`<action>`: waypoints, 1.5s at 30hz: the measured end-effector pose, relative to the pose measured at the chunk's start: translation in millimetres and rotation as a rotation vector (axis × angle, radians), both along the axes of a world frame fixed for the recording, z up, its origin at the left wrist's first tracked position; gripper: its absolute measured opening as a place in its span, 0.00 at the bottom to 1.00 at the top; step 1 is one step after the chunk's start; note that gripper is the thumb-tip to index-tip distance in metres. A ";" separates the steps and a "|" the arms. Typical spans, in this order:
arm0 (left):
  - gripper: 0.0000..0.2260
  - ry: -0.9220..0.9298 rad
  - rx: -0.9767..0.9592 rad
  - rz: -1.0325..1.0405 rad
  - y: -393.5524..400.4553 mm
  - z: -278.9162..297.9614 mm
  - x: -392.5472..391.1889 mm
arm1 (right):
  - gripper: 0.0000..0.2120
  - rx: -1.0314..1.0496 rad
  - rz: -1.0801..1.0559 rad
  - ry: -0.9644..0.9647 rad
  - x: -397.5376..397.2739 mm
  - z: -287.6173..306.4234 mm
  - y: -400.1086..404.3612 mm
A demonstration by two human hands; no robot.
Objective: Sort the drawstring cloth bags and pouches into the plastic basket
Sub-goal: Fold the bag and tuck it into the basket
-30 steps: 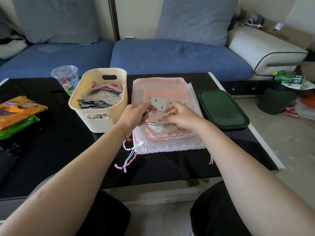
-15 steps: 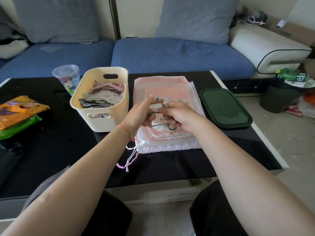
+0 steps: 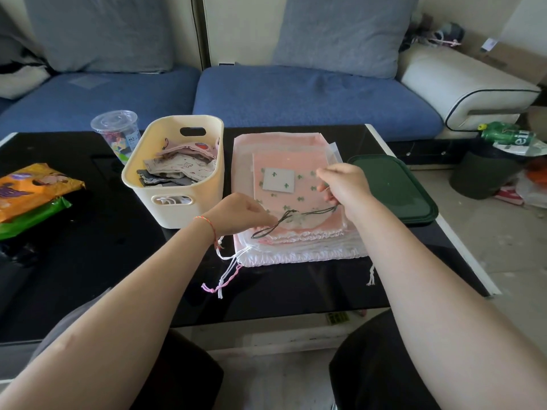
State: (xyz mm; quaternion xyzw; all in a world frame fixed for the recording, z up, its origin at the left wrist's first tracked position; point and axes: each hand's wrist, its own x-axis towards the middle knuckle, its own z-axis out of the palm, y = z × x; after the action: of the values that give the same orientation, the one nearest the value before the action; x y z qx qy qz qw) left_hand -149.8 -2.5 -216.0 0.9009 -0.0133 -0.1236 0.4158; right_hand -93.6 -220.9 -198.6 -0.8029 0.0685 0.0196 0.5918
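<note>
Frame centre: dark cord (image 3: 291, 218) stretched over cactus pouch (image 3: 296, 187) between my grips. Left hand (image 3: 236, 213) pinches its near end; right hand (image 3: 344, 187), raised, pinches the far end.

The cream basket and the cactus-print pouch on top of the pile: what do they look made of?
Basket: likely moulded plastic, smooth matte cream, with rounded corners and cut-out handles.
Cactus-print pouch: seemingly thin woven cloth, soft and matte, lying flat, with a gathered edge and a dark cord.
</note>
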 end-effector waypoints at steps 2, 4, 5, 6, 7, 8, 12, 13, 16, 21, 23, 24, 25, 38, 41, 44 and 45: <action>0.13 -0.001 0.002 -0.040 -2.8 -1.7 -0.8 | 0.10 -0.293 0.105 -0.071 0.0 -2.3 4.7; 0.12 -0.060 0.030 -0.042 -7.8 -5.6 -0.4 | 0.12 -0.540 0.213 -0.176 -5.1 0.7 12.0; 0.10 -0.130 0.054 -0.005 -11.1 -7.4 0.5 | 0.14 -0.595 0.296 -0.198 -8.7 3.3 15.9; 0.07 -0.210 0.079 0.044 -14.4 -8.8 1.8 | 0.18 -0.610 0.398 -0.185 -11.2 4.6 18.8; 0.04 -0.279 0.096 0.073 -16.9 -9.1 2.0 | 0.20 -0.605 0.501 -0.132 -13.9 4.5 22.1; 0.06 -0.321 0.099 0.071 -19.1 -9.2 2.2 | 0.20 -0.608 0.579 -0.065 -15.9 3.3 24.5; 0.18 -0.261 -0.059 -0.018 -23.8 -9.5 -0.5 | 0.10 -0.784 0.646 -0.045 -19.3 -0.9 32.4; 0.18 -0.206 -0.117 -0.011 -25.0 -9.7 0.0 | 0.09 -0.809 0.651 -0.058 -18.7 0.0 33.0; 0.14 -0.018 -0.260 0.047 -29.6 -13.2 0.6 | 0.06 -0.826 0.651 -0.075 -18.2 -1.7 31.4; 0.06 -0.003 -0.224 0.054 -24.6 -11.4 1.6 | 0.07 -0.690 0.400 -0.206 -10.9 -0.8 25.5; 0.06 -0.059 -0.148 0.026 -21.9 -10.2 2.2 | 0.08 -0.630 0.251 -0.255 -7.5 2.7 23.7; 0.07 -0.102 -0.080 0.020 -21.2 -10.3 2.7 | 0.08 -0.610 0.201 -0.269 -6.4 3.8 23.3; 0.06 -0.155 -0.020 0.025 -20.9 -10.3 3.2 | 0.08 -0.603 0.175 -0.276 -5.9 3.9 23.5; 0.13 -0.243 0.003 0.172 -15.1 -6.8 4.7 | 0.09 -0.497 -0.129 -0.350 -6.9 11.4 19.7; 0.08 -0.219 -0.144 0.198 -14.8 -3.5 2.6 | 0.09 -0.405 -0.180 -0.278 -1.4 10.7 12.6; 0.08 -0.183 -0.332 0.213 -15.6 1.7 0.8 | 0.08 -0.334 -0.132 -0.216 2.5 3.0 12.3; 0.08 -0.168 -0.396 0.207 -15.9 3.7 -0.2 | 0.08 -0.331 -0.125 -0.205 2.9 1.5 12.2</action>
State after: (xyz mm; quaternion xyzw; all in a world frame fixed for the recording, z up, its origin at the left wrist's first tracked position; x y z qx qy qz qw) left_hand -150.0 -18.4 -212.3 0.8054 0.0207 0.0004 0.5924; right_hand -90.6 -208.7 -197.2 -0.8812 0.0598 -0.1107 0.4557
